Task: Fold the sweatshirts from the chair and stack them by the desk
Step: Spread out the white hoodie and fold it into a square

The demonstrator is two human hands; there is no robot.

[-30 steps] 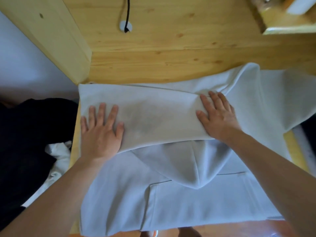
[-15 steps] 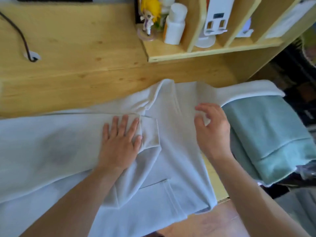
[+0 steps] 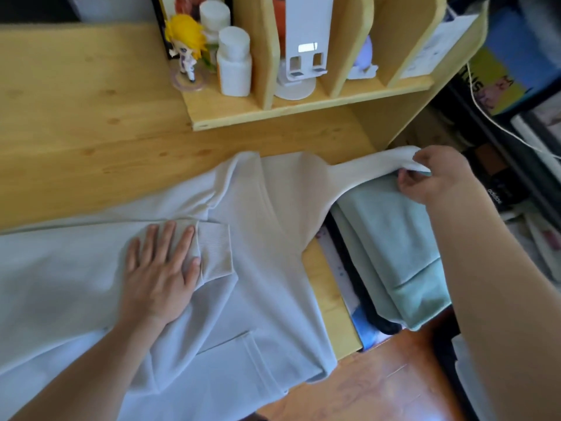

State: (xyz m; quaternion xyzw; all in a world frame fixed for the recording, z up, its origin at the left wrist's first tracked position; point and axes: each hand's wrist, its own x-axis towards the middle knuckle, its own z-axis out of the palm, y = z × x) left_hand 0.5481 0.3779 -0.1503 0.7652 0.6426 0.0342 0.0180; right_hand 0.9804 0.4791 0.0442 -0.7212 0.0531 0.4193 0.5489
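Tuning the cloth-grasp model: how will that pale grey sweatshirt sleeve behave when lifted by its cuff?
Likely floppy: the sleeve sags between the right hand and the sweatshirt body. Probably drags the body along unless pinned, as the left hand does. Thick fleece suggests slow, heavy draping.

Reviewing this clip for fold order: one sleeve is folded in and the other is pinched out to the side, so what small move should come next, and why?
Probably bring the right hand inward, laying the sleeve end it pinches across the pale sweatshirt. The left hand lies flat on the other sleeve, whose cuff already rests on the body, and the lifted sleeve hangs over the folded green sweatshirt.
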